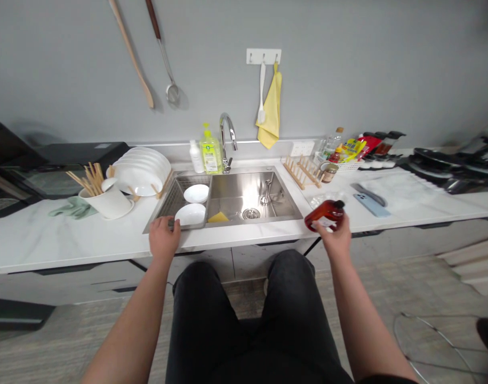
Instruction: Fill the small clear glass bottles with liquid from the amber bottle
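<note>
My right hand point(337, 238) is closed around a red-brown bottle with a black cap point(324, 213), held tilted on its side just above the counter edge to the right of the sink point(284, 213). My left hand point(164, 236) rests on the sink's front left rim, fingers curled over the edge of the wire drain basket point(169, 200). Two white dishes point(196, 193) point(190, 214) lie in that basket. A yellow sponge point(218, 217) lies in the steel basin near the drain.
A stack of white plates point(142, 169) and a white cup of chopsticks point(108, 201) stand left of the sink. Soap bottles point(210, 153) flank the faucet point(226, 133). A wooden rack point(303, 172), jars, a phone point(367, 204) and pans point(447, 165) sit right.
</note>
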The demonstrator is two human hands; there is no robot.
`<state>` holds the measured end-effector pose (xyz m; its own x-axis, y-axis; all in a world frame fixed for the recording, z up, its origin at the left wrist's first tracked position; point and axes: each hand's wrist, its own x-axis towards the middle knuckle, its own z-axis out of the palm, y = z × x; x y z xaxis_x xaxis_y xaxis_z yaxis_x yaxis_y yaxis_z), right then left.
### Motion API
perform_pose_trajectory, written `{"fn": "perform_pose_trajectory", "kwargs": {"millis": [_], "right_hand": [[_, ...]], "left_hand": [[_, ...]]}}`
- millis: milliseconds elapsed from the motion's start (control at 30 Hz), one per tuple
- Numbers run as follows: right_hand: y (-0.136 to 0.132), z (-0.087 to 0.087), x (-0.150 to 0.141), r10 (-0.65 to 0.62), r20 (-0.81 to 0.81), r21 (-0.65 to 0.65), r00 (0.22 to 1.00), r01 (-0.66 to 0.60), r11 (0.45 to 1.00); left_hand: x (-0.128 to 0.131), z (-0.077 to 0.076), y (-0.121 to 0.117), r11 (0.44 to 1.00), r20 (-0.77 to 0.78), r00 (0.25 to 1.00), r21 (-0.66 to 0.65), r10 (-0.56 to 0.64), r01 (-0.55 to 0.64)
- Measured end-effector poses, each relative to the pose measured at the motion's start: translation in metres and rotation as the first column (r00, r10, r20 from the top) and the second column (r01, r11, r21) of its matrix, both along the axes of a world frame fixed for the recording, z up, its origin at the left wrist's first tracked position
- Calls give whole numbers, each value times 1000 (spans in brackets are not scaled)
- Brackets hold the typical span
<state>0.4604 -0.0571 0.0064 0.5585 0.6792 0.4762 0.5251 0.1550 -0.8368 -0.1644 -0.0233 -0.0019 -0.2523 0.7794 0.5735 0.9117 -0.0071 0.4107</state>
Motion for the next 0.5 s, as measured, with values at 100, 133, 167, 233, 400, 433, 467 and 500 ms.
{"fn": "perform_pose_trajectory", "kwargs": {"millis": [100, 133, 167, 233, 400, 433, 467, 500], "right_hand": [[-4, -6, -41, 200, 14, -47, 980, -199, 979], [-3, -7, -50, 234, 16, -50, 972, -233, 971], [-1, -9, -56, 254, 16, -50, 967, -253, 966], [4, -12, -61, 271, 5, -49, 963, -271, 961], [5, -24, -50, 337, 5, -43, 942, -336, 941], [4, -26, -44, 338, 10, -27, 941, -338, 941], [3, -27, -35, 315, 12, -5, 949, -315, 949], [3, -27, -25, 259, 16, 14, 966, -259, 966]], "left_hand": [[-1, -2, 0, 1000, -22, 1000, 14, -2, 2], [-1, -2, 0, 1000, -28, 1000, 17, -3, 4], [-2, -3, 1, 1000, -31, 1000, 18, -4, 4], [-1, -2, 0, 1000, -30, 1000, 14, 1, -1], [0, -1, 0, 1000, -30, 999, -1, 27, -27], [0, -1, 0, 1000, -34, 999, 1, 25, -25], [0, -2, 0, 1000, -37, 999, 3, 21, -21], [0, -2, 0, 1000, -41, 999, 5, 15, -15]]}}
